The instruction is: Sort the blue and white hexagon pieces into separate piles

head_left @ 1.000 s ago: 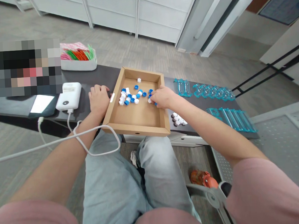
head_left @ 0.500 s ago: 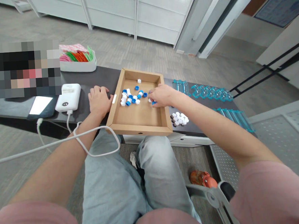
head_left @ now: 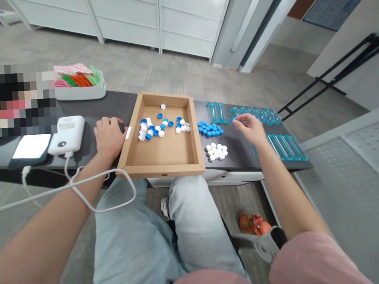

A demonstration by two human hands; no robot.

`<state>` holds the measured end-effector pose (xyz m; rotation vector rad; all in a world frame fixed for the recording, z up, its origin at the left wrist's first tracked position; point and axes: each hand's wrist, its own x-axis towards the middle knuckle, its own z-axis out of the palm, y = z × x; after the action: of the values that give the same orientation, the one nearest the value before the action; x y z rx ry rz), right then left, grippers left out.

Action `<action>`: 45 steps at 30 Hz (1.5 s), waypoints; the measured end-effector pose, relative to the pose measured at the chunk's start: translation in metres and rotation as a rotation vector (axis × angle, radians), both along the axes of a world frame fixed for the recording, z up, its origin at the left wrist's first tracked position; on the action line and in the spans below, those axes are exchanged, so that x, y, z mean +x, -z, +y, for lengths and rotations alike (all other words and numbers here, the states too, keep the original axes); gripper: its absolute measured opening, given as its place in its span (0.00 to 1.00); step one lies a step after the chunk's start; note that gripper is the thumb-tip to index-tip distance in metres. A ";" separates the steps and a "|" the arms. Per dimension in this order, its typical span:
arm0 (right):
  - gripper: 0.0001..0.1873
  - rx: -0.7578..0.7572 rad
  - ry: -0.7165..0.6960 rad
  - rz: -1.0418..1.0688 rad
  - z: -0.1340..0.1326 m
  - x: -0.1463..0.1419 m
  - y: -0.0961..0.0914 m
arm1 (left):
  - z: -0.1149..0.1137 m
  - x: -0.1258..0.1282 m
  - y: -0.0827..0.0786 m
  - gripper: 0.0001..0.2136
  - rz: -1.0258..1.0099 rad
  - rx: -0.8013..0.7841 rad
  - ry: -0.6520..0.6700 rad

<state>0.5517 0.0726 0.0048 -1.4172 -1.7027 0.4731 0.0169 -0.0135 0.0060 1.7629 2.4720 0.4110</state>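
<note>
A shallow cardboard tray (head_left: 161, 171) lies on the dark table (head_left: 238, 156) and holds several loose blue and white caps (head_left: 158, 129). To its right sit a pile of blue caps (head_left: 209, 128) and a pile of white caps (head_left: 216, 151). My left hand (head_left: 107, 136) rests on the table against the tray's left wall, fingers curled with nothing seen in them. Beyond the two piles, my right hand (head_left: 251, 128) hovers beside rows of clear teal tubes (head_left: 255, 114), its fingertips pinched together. What they pinch is too small to make out.
A white power bank (head_left: 66, 136) with a cable (head_left: 83, 189) looping over my left forearm lies left of the tray, next to a phone (head_left: 31, 147). A white bin of coloured strips (head_left: 78, 83) stands at the back left. More teal tubes (head_left: 284, 147) lie front right. An orange bottle (head_left: 255, 225) stands on the floor.
My right hand has left the tray and moved right, past the cap piles to the teal tubes. The view has swung right, showing the blue pile. My left hand stays put.
</note>
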 end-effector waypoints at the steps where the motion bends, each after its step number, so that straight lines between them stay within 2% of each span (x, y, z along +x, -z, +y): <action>1: 0.30 -0.008 0.046 0.006 -0.002 0.004 0.011 | 0.000 0.000 0.000 0.25 0.007 -0.006 0.000; 3: 0.31 -0.025 0.085 0.004 -0.003 0.005 0.028 | -0.001 0.001 -0.001 0.25 0.019 -0.015 -0.008; 6: 0.32 -0.053 0.056 0.009 0.001 -0.002 0.044 | -0.001 0.002 -0.002 0.25 0.032 -0.030 -0.029; 14: 0.28 -0.098 -0.021 0.049 0.007 -0.014 0.063 | 0.005 -0.005 0.005 0.25 0.075 -0.044 -0.067; 21: 0.26 -0.063 -0.063 -0.012 0.006 -0.017 0.060 | 0.008 -0.007 0.008 0.24 0.123 -0.046 -0.096; 26: 0.36 -0.007 -0.167 -0.172 0.000 -0.021 0.056 | 0.008 -0.008 0.009 0.24 0.143 -0.054 -0.093; 29: 0.38 0.008 -0.236 -0.227 -0.004 -0.023 0.056 | 0.008 -0.008 0.010 0.24 0.137 -0.054 -0.099; 37: 0.21 0.094 -0.335 -0.341 -0.007 -0.029 0.056 | 0.008 -0.007 0.008 0.24 0.131 -0.056 -0.093; 45: 0.13 0.184 -0.389 -0.336 -0.007 -0.033 0.058 | 0.006 -0.003 0.004 0.26 0.134 -0.070 -0.088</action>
<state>0.5187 0.0657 -0.0529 -1.0761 -2.2496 0.2849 0.0143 -0.0074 0.0024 1.7133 2.6272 0.2153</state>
